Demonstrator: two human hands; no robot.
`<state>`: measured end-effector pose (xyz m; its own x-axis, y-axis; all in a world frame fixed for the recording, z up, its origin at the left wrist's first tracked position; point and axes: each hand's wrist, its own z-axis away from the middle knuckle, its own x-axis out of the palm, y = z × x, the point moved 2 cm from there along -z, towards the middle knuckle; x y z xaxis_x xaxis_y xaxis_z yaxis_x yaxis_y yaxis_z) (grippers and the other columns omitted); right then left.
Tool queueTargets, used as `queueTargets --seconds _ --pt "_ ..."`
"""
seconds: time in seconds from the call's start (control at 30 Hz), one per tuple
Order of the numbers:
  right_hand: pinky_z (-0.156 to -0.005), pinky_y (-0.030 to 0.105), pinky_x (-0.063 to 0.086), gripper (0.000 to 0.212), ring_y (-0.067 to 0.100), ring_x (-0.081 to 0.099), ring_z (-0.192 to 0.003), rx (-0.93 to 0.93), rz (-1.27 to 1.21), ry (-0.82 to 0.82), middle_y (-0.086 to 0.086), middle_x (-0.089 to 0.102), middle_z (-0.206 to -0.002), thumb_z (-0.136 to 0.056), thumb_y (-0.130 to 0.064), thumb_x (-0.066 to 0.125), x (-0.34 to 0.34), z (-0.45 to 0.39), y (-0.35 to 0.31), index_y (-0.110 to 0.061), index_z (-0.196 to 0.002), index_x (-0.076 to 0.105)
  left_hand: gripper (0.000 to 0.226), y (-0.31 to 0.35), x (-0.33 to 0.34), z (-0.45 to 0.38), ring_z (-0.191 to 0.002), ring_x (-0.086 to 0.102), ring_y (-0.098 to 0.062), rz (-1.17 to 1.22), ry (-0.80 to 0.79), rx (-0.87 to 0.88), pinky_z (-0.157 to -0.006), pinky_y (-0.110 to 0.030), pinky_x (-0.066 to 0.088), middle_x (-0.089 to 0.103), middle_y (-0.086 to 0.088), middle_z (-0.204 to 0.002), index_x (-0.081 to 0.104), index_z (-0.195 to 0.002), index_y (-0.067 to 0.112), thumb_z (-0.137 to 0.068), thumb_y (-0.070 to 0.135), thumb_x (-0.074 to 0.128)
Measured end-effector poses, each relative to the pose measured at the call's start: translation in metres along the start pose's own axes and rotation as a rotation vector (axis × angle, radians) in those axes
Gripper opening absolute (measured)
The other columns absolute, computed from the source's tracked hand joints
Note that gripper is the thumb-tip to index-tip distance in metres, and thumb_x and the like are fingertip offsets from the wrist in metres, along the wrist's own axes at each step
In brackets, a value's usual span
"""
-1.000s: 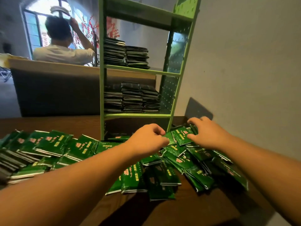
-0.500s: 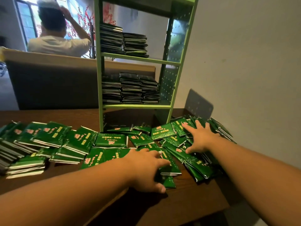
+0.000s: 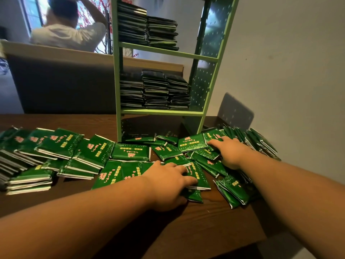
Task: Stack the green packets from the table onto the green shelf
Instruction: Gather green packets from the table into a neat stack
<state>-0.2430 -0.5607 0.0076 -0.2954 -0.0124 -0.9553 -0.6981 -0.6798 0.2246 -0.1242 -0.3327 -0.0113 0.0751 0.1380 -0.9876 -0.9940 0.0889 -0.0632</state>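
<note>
Across the near tabletop (image 3: 196, 227) green packets (image 3: 130, 151) lie scattered below the green shelf (image 3: 162, 111) — both palms down to gather them. Left hand (image 3: 168, 186) fingers flat, slightly spread; right hand (image 3: 230, 151) fingers splayed, apparently gripping nothing yet.

a single wide-angle view from the person's head looks forward and down over a dark wooden table (image 3: 214, 227), close enough that both forearms run in from the bottom edge. it faces the green shelf (image 3: 168, 112) standing at the table's far side, a little right of centre, with a plain wall (image 3: 291, 62) close on the right. straight lines bow near the edges.
</note>
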Motion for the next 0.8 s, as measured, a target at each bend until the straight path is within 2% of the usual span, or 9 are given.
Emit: queueTargets --seconds 0.13,0.27,0.37,0.47,0.6,0.73,0.8 --pt "-0.098 0.05 0.049 0.062 0.044 0.048 -0.123 -0.023 0.018 0.161 0.019 0.048 -0.132 -0.092 0.003 0.047 0.004 0.006 -0.001 -0.031 -0.143 0.038 0.063 -0.001 0.001 0.0 -0.146 0.034 -0.032 0.02 0.01 -0.004 -0.113 -0.063 0.032 0.031 -0.005 -0.161 0.023 -0.154 0.043 -0.098 0.057 0.049" --pt "-0.079 0.043 0.05 0.046 0.035 0.053 -0.1 0.011 -0.012 0.332 0.013 0.053 -0.105 -0.09 0.004 0.046 0.006 0.014 0.0 -0.024 -0.126 0.044 0.065 0.0 0.0 0.0 -0.145 0.035 -0.032 0.033 0.023 -0.015 -0.113 -0.062 0.031 0.031 -0.004 -0.16 0.024 -0.154 0.041 -0.097 0.056 0.051" --pt "-0.066 0.038 0.043 0.036 0.03 0.049 -0.084 0.048 0.003 0.444 0.009 0.049 -0.093 -0.091 0.001 0.047 -0.001 0.019 0.002 -0.023 -0.118 0.045 0.066 0.002 -0.001 0.0 -0.144 0.036 -0.032 0.049 0.038 -0.026 -0.113 -0.061 0.031 0.032 -0.004 -0.159 0.024 -0.154 0.04 -0.097 0.056 0.051" --pt "-0.061 0.036 0.038 0.039 0.029 0.048 -0.079 0.073 0.005 0.509 0.007 0.047 -0.091 -0.089 0.002 0.054 -0.011 0.024 0.004 -0.023 -0.117 0.046 0.067 0.004 -0.004 0.001 -0.144 0.035 -0.033 0.057 0.017 -0.04 -0.114 -0.063 0.03 0.033 -0.004 -0.158 0.023 -0.155 0.039 -0.096 0.056 0.052" --pt "-0.059 0.038 0.044 0.043 0.032 0.052 -0.075 0.087 -0.069 0.586 0.011 0.052 -0.095 -0.088 0.003 0.059 -0.027 0.029 0.011 -0.022 -0.121 0.048 0.07 0.007 -0.006 0.004 -0.146 0.031 -0.032 0.083 0.004 -0.062 -0.116 -0.063 0.026 0.029 -0.003 -0.16 0.021 -0.156 0.038 -0.097 0.055 0.053" --pt "-0.064 0.041 0.05 0.04 0.035 0.057 -0.08 0.097 -0.167 0.671 0.012 0.055 -0.098 -0.088 -0.001 0.063 -0.043 0.037 0.011 -0.02 -0.121 0.05 0.073 0.008 -0.011 0.007 -0.15 0.026 -0.031 0.128 0.048 -0.098 -0.118 -0.062 0.025 0.024 -0.003 -0.164 0.017 -0.158 0.038 -0.097 0.054 0.053" --pt "-0.066 0.041 0.051 0.04 0.033 0.056 -0.081 0.088 -0.228 0.724 0.011 0.056 -0.099 -0.088 -0.001 0.063 -0.049 0.043 0.008 -0.021 -0.12 0.052 0.073 0.008 -0.011 0.007 -0.149 0.03 -0.028 0.205 0.115 -0.117 -0.119 -0.056 0.029 0.027 -0.003 -0.163 0.018 -0.158 0.037 -0.097 0.052 0.055"
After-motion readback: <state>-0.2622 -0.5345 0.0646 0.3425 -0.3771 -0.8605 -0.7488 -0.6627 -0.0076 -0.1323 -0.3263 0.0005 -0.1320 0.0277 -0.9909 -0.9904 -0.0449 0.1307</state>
